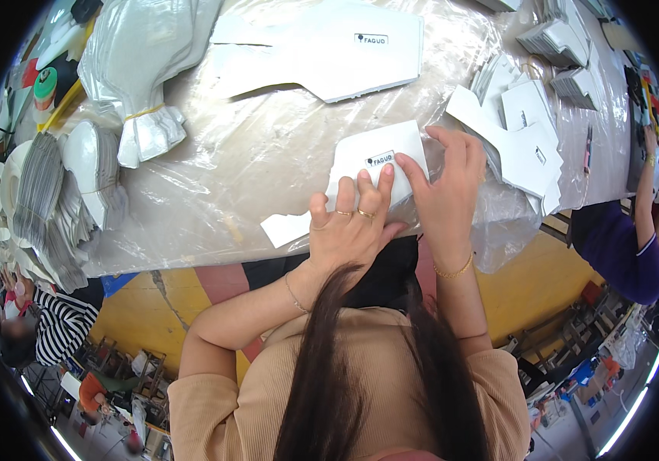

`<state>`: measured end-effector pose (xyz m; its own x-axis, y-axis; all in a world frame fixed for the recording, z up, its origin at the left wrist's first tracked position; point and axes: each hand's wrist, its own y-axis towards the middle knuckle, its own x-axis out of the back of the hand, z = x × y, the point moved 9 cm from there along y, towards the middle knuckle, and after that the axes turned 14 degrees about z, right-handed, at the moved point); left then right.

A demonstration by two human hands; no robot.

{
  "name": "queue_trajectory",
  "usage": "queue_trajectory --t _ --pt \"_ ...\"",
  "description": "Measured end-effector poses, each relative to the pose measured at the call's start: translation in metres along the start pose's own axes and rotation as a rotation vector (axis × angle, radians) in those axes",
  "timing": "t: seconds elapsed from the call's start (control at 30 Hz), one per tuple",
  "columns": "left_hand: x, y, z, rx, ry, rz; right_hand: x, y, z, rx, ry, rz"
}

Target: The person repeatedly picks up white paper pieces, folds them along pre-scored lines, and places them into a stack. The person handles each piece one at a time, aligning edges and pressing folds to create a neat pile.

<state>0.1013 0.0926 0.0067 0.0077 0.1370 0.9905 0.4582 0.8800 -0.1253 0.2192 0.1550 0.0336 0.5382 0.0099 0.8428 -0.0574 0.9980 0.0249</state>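
Note:
A white cut-out sheet piece (368,142) lies near the table's front edge, with a small printed rectangular label (380,160) on it. My left hand (352,227) rests over this piece, fingers spread. Two of its fingertips press at the label's lower edge. My right hand (452,173) is at the piece's right side, its thumb tip touching the label's right end. The index finger arches away from that thumb, and nothing shows between them. Part of the piece is hidden under my left hand; its lower left corner sticks out.
Clear plastic covers the table (214,192). Beyond my hands lies a pile of labelled white pieces (322,54); another pile (517,138) is at right, beside a pen (588,150). Banded bundles (95,173) and a bagged-looking stack (145,61) stand at left. Other people sit farther off.

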Motion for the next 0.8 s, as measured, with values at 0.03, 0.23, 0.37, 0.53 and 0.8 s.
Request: queue_trajectory --t 0.03,0.23,0.37,0.53,0.8 --pt "-0.001 0.000 0.000 0.003 0.004 0.000 0.003 -0.002 0.002 0.009 -0.038 -0.023" --pt "-0.001 0.001 0.000 0.008 -0.007 -0.044 -0.007 -0.004 0.009 0.089 0.008 0.047" --pt "-0.002 -0.003 0.007 -0.009 -0.064 -0.065 -0.014 0.003 -0.004 0.021 0.040 0.070" --pt "-0.003 -0.007 0.012 -0.023 -0.098 -0.023 -0.014 0.004 -0.016 -0.025 0.090 0.077" --pt "-0.017 -0.002 0.023 -0.041 -0.308 0.116 -0.038 -0.014 0.033 0.354 -0.088 0.307"
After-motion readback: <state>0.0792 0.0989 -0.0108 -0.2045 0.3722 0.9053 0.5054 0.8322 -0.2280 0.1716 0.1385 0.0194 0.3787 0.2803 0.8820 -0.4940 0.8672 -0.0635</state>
